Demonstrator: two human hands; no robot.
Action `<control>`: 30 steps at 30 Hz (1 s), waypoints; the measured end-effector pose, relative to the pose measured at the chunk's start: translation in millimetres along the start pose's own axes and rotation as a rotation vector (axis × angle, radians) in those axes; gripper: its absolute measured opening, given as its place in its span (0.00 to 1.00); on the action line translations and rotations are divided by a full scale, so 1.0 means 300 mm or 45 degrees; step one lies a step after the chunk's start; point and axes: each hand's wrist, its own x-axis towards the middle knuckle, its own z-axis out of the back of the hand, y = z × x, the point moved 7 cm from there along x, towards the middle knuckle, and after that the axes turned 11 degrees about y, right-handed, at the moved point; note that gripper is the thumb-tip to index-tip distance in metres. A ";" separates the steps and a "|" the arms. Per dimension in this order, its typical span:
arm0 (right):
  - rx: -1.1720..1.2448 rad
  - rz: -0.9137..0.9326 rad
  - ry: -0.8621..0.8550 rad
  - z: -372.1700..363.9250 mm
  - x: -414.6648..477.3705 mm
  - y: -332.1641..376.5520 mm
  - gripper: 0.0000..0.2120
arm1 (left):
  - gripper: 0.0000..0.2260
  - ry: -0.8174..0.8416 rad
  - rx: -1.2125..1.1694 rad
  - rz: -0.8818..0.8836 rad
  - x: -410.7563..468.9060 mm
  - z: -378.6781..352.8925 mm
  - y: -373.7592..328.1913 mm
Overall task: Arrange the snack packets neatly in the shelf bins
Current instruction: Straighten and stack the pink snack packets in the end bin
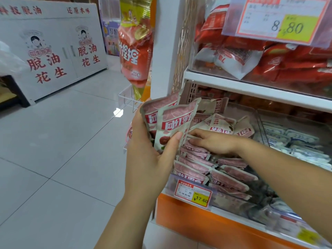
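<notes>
At the orange shelf's front left corner, a clear plastic bin holds over a dozen glossy, flat pink packets. The left grip clasps two more upright. The right grip, fingers straight, presses the rows.

Bin is entered from the front only; headroom is capped by the upper shelf. Front edge is partly screened by a price tag. Right side is closed by a divider. Interior is crowded with packets.
</notes>
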 end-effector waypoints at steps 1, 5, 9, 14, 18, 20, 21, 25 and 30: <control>-0.022 -0.001 -0.030 0.003 -0.014 0.006 0.19 | 0.23 0.004 -0.004 0.013 -0.001 -0.004 0.000; 0.073 0.080 -0.339 0.067 -0.182 0.047 0.17 | 0.21 0.080 -0.086 0.062 -0.009 -0.009 0.002; 0.157 0.139 -0.491 0.039 -0.465 0.069 0.04 | 0.17 0.360 -0.191 0.229 -0.040 -0.059 0.011; -0.213 0.028 -0.202 -0.181 -0.555 0.077 0.09 | 0.14 0.578 -0.207 0.342 -0.086 -0.136 0.008; -0.580 -0.094 -0.439 -0.207 -0.558 0.062 0.12 | 0.15 0.673 -0.264 0.347 -0.108 -0.190 -0.005; -0.592 -0.136 -0.543 -0.190 -0.567 0.049 0.12 | 0.15 0.714 -0.269 0.322 -0.111 -0.220 -0.020; -0.607 -0.160 -0.568 -0.182 -0.568 0.036 0.13 | 0.16 0.727 -0.263 0.315 -0.111 -0.235 -0.023; -0.696 -0.281 -0.540 -0.189 -0.546 -0.025 0.10 | 0.15 0.783 -0.283 0.361 -0.105 -0.312 -0.008; -0.163 -0.091 -0.540 -0.173 -0.603 -0.061 0.19 | 0.17 0.779 -0.341 0.403 -0.088 -0.368 0.006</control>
